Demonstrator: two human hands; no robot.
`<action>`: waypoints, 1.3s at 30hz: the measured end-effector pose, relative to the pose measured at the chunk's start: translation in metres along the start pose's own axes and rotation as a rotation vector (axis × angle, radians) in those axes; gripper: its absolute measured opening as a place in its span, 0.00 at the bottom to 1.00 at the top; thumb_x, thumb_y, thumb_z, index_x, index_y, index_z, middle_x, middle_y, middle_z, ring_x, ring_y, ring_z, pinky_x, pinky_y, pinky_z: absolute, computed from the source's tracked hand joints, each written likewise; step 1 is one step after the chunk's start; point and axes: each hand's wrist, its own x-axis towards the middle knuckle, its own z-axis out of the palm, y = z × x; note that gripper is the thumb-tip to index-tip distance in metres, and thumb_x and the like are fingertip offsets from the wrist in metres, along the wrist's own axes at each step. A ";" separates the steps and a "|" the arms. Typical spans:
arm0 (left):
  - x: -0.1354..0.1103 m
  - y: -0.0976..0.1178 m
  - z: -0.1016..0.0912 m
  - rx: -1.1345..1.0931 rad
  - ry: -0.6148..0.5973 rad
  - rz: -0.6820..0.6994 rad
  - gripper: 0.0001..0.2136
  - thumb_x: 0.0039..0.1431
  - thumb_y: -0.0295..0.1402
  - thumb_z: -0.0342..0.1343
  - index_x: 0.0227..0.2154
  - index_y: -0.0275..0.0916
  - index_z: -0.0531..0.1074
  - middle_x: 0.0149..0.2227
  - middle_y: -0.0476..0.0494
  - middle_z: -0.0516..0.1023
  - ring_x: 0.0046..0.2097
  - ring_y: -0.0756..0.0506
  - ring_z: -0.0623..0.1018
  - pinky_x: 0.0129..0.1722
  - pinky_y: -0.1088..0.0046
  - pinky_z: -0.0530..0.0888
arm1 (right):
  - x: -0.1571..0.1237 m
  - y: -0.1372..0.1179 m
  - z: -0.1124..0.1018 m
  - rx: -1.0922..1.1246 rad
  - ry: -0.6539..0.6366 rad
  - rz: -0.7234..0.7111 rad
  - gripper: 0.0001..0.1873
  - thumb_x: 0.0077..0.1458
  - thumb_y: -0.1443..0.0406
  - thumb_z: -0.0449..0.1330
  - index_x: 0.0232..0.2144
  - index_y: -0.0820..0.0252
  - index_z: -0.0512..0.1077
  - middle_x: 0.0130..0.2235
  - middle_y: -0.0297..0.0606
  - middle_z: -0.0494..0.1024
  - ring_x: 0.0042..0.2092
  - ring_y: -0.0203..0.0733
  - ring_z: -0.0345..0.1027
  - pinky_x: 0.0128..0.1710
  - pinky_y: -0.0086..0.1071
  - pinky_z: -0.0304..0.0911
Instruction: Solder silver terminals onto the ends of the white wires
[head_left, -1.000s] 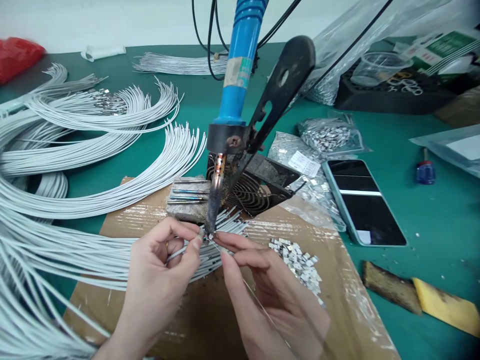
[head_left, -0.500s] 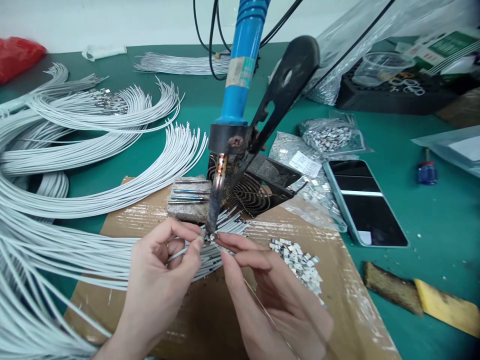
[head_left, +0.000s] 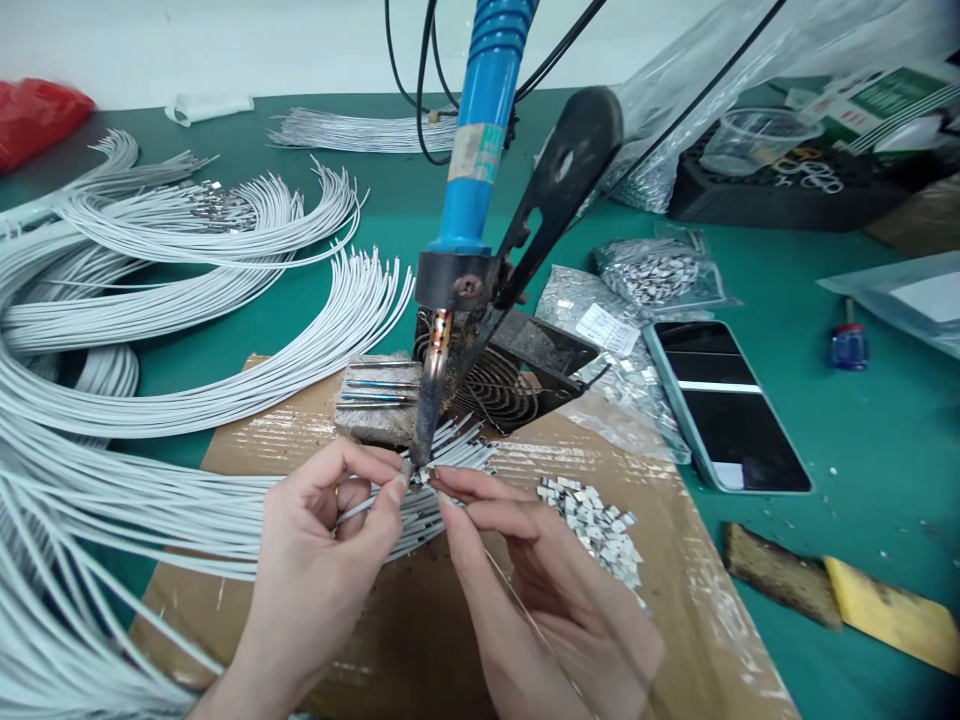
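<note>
A blue-handled soldering iron, clamped in a black holder, points down with its dark tip close to my fingertips. My left hand is closed in a pinch on a white wire, whose end lies just under the tip. At that end is a tiny silvery piece; I cannot tell which fingers touch it. My right hand pinches a thin strand of solder wire that trails down past the palm. Several white wires lie beneath both hands.
Small metal tabs are piled on the cardboard at right. Beyond stand a coiled-spring stand, a phone and bags of parts. Bundled white wires fill the left. A yellow sponge lies far right.
Both hands hold nearly the same pose at the iron's tip. The iron's handle and its holder arm appear shifted slightly left and down; little else differs.
</note>
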 end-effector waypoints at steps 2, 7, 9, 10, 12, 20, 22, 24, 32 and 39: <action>0.001 0.001 0.001 -0.001 -0.002 0.007 0.06 0.52 0.25 0.66 0.23 0.39 0.78 0.32 0.48 0.85 0.33 0.52 0.83 0.32 0.86 0.76 | 0.000 0.000 0.000 -0.008 0.002 -0.009 0.08 0.60 0.72 0.67 0.32 0.54 0.77 0.42 0.34 0.85 0.43 0.38 0.81 0.46 0.30 0.75; 0.002 0.003 0.001 0.007 0.007 0.013 0.05 0.49 0.24 0.66 0.22 0.38 0.78 0.30 0.49 0.84 0.28 0.54 0.81 0.27 0.90 0.73 | 0.000 0.003 -0.001 -0.030 -0.011 -0.026 0.08 0.61 0.72 0.66 0.31 0.55 0.76 0.43 0.32 0.85 0.43 0.37 0.81 0.45 0.26 0.74; 0.002 0.002 0.001 0.005 0.002 0.006 0.05 0.49 0.24 0.66 0.22 0.37 0.78 0.29 0.49 0.84 0.29 0.54 0.81 0.28 0.90 0.74 | 0.000 0.004 -0.002 -0.033 -0.022 -0.034 0.08 0.61 0.72 0.66 0.31 0.55 0.75 0.42 0.32 0.85 0.43 0.36 0.81 0.45 0.26 0.73; 0.002 0.002 0.001 0.006 -0.002 0.007 0.05 0.49 0.24 0.66 0.22 0.37 0.78 0.29 0.49 0.84 0.29 0.54 0.81 0.29 0.90 0.74 | 0.000 0.004 -0.002 -0.032 -0.023 -0.034 0.08 0.61 0.72 0.66 0.31 0.55 0.75 0.42 0.32 0.85 0.43 0.36 0.81 0.45 0.26 0.73; 0.002 0.002 0.001 0.013 -0.007 0.016 0.05 0.50 0.24 0.65 0.22 0.37 0.78 0.29 0.49 0.84 0.29 0.54 0.81 0.28 0.90 0.74 | 0.000 0.004 -0.003 -0.035 -0.035 -0.026 0.08 0.61 0.72 0.66 0.31 0.54 0.76 0.42 0.31 0.85 0.43 0.35 0.81 0.45 0.25 0.73; 0.000 0.000 0.000 0.012 -0.007 0.022 0.05 0.50 0.24 0.65 0.23 0.39 0.78 0.31 0.51 0.85 0.30 0.55 0.81 0.29 0.90 0.73 | 0.000 0.003 -0.003 -0.055 -0.030 -0.032 0.08 0.61 0.72 0.67 0.32 0.52 0.78 0.42 0.28 0.85 0.43 0.33 0.80 0.45 0.23 0.73; 0.000 -0.001 0.000 0.014 -0.012 0.028 0.05 0.51 0.24 0.65 0.23 0.39 0.78 0.31 0.50 0.85 0.31 0.54 0.81 0.30 0.88 0.74 | 0.001 0.004 -0.003 -0.062 -0.023 -0.034 0.08 0.60 0.72 0.67 0.33 0.52 0.78 0.42 0.27 0.85 0.43 0.33 0.80 0.46 0.23 0.73; 0.001 -0.001 0.000 0.021 -0.016 0.030 0.05 0.51 0.25 0.65 0.23 0.39 0.78 0.31 0.49 0.85 0.31 0.53 0.81 0.30 0.87 0.74 | 0.001 0.005 -0.002 -0.068 -0.013 -0.040 0.08 0.60 0.72 0.68 0.33 0.52 0.78 0.43 0.28 0.85 0.43 0.33 0.81 0.47 0.23 0.73; 0.002 0.001 0.002 0.028 -0.004 0.035 0.04 0.51 0.26 0.65 0.23 0.39 0.77 0.31 0.49 0.84 0.30 0.52 0.81 0.29 0.85 0.74 | 0.001 0.003 -0.002 -0.076 -0.004 -0.084 0.08 0.60 0.72 0.68 0.33 0.53 0.78 0.42 0.29 0.86 0.42 0.34 0.81 0.47 0.25 0.74; 0.001 0.001 0.000 0.018 -0.014 0.025 0.05 0.50 0.26 0.65 0.23 0.39 0.77 0.31 0.49 0.85 0.29 0.52 0.80 0.27 0.85 0.73 | 0.001 0.004 0.000 -0.082 0.007 -0.074 0.08 0.60 0.72 0.68 0.32 0.53 0.77 0.42 0.29 0.85 0.43 0.33 0.80 0.47 0.24 0.74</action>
